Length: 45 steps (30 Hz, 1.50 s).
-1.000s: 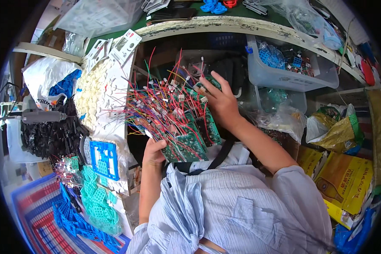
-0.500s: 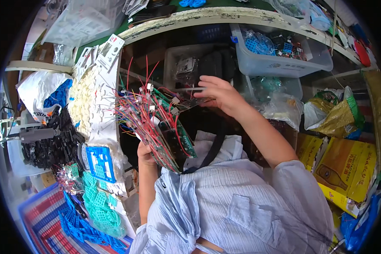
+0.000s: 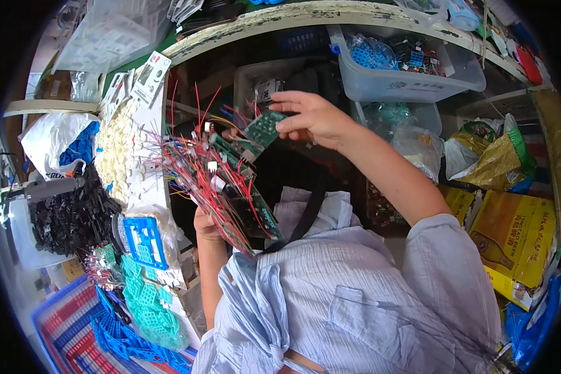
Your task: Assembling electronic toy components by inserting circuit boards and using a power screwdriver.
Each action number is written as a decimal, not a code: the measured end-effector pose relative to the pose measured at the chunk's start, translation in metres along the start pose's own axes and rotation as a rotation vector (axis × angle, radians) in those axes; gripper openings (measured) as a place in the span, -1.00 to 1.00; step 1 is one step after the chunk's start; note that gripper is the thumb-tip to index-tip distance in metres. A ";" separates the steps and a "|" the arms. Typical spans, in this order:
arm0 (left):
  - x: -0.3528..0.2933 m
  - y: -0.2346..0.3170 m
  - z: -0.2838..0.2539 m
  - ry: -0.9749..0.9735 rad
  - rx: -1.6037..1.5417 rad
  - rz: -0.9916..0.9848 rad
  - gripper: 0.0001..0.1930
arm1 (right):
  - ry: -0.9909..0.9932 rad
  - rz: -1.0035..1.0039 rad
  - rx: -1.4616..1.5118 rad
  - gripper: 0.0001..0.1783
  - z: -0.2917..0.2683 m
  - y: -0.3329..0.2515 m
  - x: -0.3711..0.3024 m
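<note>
A bundle of circuit boards (image 3: 263,218) with many red and multicoloured wires and small white connectors rests in my left hand (image 3: 207,225). That hand is closed around the bundle's lower left side, and the boards hide part of its fingers. At the upper right of the bundle, my right hand (image 3: 318,119) pinches the edge of a single green circuit board (image 3: 263,128) between thumb and fingers. This board is tilted, one face showing, and its lower left end overlaps the bundle's wires. Whether it is fully apart from the bundle I cannot tell.
On the left, a white work surface (image 3: 148,181) carries cream plastic parts (image 3: 115,156), black parts (image 3: 75,212), a blue frame (image 3: 146,242) and teal pieces (image 3: 148,305). A clear bin (image 3: 411,87) stands at the upper right. A yellow carton (image 3: 517,243) sits on the right.
My right hand has moved slightly left and up. The board in it has turned from nearly edge-on to showing its green face. The bundle has shifted a little left in the picture.
</note>
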<state>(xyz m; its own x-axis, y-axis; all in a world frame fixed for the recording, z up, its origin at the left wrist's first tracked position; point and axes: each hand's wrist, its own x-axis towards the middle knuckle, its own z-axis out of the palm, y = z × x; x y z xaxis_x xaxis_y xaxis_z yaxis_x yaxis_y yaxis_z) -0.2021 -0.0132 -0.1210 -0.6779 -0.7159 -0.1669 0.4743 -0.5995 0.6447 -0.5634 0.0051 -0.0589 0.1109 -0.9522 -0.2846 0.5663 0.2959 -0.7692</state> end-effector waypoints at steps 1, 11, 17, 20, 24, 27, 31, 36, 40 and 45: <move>0.003 0.002 -0.003 -0.031 -0.016 -0.014 -0.07 | -0.026 -0.035 -0.001 -0.24 0.000 -0.001 0.003; 0.012 0.014 0.026 0.098 0.045 -0.011 -0.26 | -0.074 -0.208 0.014 -0.32 0.006 0.034 0.010; 0.017 0.009 0.020 0.162 0.090 0.017 -0.20 | -0.061 -0.170 0.016 -0.43 -0.029 0.032 0.011; 0.020 0.015 0.025 0.116 0.127 -0.032 -0.18 | -0.023 -0.099 -0.121 -0.52 -0.048 0.039 0.004; 0.021 0.026 0.040 0.167 0.233 0.026 -0.12 | -0.041 0.096 -0.029 -0.40 -0.046 0.024 0.011; 0.003 0.046 0.021 0.216 0.322 -0.011 -0.06 | -0.237 0.228 -0.049 -0.19 -0.011 -0.018 0.029; -0.017 0.073 0.055 0.313 0.448 0.034 -0.10 | -0.438 -0.044 -0.455 -0.67 0.043 -0.027 0.061; -0.064 0.096 0.079 0.393 0.530 0.245 -0.15 | -0.332 -0.011 -0.335 -0.80 0.117 -0.028 0.039; -0.100 0.111 0.095 0.460 0.499 0.422 -0.15 | -0.422 -0.161 -0.119 -0.78 0.163 0.016 0.070; -0.140 0.131 0.083 0.602 0.503 0.623 -0.14 | -0.550 0.088 -0.005 -0.78 0.257 0.020 0.092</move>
<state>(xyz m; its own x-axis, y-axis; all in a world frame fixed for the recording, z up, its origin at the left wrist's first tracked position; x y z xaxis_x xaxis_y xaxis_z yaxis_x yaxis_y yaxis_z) -0.0916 0.0380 0.0489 0.0737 -0.9961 0.0486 0.2610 0.0663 0.9631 -0.3324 -0.0961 0.0467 0.5678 -0.8231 -0.0083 0.5324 0.3749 -0.7589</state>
